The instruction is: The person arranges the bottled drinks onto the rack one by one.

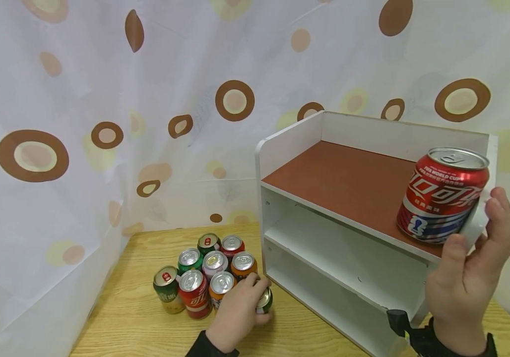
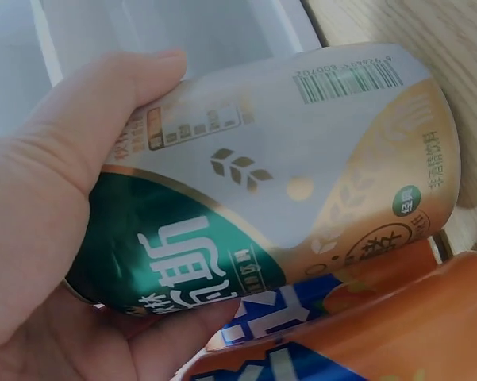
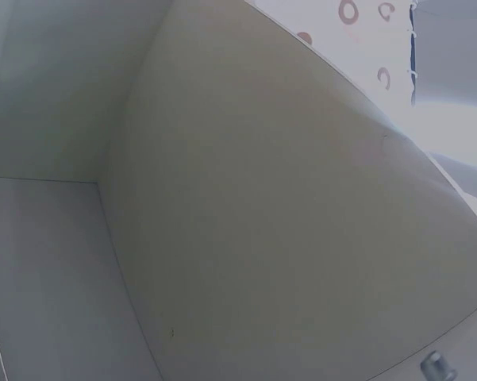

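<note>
My left hand reaches into a cluster of drink cans on the wooden table and grips a green, white and gold can at the cluster's right edge. In the left wrist view that can lies between my thumb and fingers, against an orange can. A red cola can stands at the front right corner of the brown top board of a white shelf unit. My right hand sits just below and right of it, fingers loosely curled outside the shelf's side panel.
The shelf unit has two white lower shelves open to the front. A spotted curtain hangs behind and to the left of the table. The right wrist view shows only a white panel close up.
</note>
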Motion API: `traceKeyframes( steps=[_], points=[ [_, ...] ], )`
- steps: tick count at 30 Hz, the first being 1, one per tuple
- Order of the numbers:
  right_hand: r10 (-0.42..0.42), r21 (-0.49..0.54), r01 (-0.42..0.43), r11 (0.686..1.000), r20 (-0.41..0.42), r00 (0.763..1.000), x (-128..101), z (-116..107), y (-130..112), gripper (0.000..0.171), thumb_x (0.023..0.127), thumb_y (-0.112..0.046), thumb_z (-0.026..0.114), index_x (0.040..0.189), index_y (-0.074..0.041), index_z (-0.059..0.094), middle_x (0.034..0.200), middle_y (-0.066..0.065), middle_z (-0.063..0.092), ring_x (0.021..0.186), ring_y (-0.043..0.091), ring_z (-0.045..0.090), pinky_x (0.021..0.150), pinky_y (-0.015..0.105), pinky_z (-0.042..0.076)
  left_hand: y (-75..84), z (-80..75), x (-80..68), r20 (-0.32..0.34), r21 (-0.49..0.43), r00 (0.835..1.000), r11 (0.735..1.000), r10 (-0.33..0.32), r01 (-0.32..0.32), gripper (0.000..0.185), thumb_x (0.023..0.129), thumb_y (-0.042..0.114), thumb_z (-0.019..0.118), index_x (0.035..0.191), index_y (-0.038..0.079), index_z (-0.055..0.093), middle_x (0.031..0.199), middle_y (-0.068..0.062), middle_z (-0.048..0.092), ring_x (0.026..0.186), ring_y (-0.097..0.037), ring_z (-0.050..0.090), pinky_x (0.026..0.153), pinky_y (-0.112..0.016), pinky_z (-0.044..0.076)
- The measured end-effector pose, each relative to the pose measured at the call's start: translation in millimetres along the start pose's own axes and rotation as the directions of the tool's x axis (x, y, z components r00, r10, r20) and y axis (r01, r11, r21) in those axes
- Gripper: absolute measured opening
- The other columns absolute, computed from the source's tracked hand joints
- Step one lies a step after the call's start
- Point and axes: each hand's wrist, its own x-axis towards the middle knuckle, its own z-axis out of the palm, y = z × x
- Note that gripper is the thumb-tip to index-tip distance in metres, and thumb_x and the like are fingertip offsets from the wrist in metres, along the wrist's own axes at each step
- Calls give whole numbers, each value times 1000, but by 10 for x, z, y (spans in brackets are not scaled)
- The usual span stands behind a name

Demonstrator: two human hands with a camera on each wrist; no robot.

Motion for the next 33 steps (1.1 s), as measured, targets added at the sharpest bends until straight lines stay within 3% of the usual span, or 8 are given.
traceKeyframes(
  steps=[4, 15, 22, 27, 33],
  points=[
    [-8, 0, 8, 1000, 7, 1000, -10, -10, 9, 37, 109, -17, 44, 134, 10, 37, 158, 18, 32, 147, 29, 26, 123, 32, 23, 13, -68, -2, -2, -52, 1000, 998, -20, 20, 57, 73, 29, 94, 122, 17, 66, 108, 1, 63, 92, -13, 65, 70, -25, 54],
    [-9, 5, 9, 1000, 6, 1000, -5, -2, -3, 38, 108, -16, 44, 133, 12, 37, 157, 17, 33, 145, 28, 27, 121, 30, 23, 51, -289, 38, -43, -189, 988, 972, -151, 141, 60, 74, 28, 94, 124, 11, 66, 116, -8, 66, 91, -22, 71, 71, -31, 59],
    [-3, 8, 3, 1000, 0, 1000, -9, -3, 0, 38, 108, -16, 45, 133, 12, 37, 157, 17, 33, 146, 28, 29, 121, 30, 24, 33, -452, 102, -102, -157, 983, 978, -154, 137, 60, 72, 30, 95, 123, 13, 69, 120, -8, 68, 94, -22, 72, 73, -35, 61],
    [-3, 11, 3, 1000, -4, 1000, -5, -2, -3, 38, 108, -16, 45, 133, 12, 37, 157, 17, 33, 146, 28, 29, 121, 31, 24, 36, -597, 141, -88, -173, 984, 975, -157, 140, 61, 73, 29, 93, 127, 15, 68, 118, -6, 68, 88, -16, 68, 69, -28, 58],
    [-11, 16, 11, 1000, -4, 1000, 0, -4, -4, 39, 108, -15, 45, 133, 13, 38, 156, 17, 34, 145, 28, 28, 120, 31, 24, 51, -793, 209, -64, -190, 992, 977, -111, 97, 62, 75, 30, 92, 129, 16, 67, 112, -4, 66, 81, -11, 64, 65, -21, 55]
  ],
)
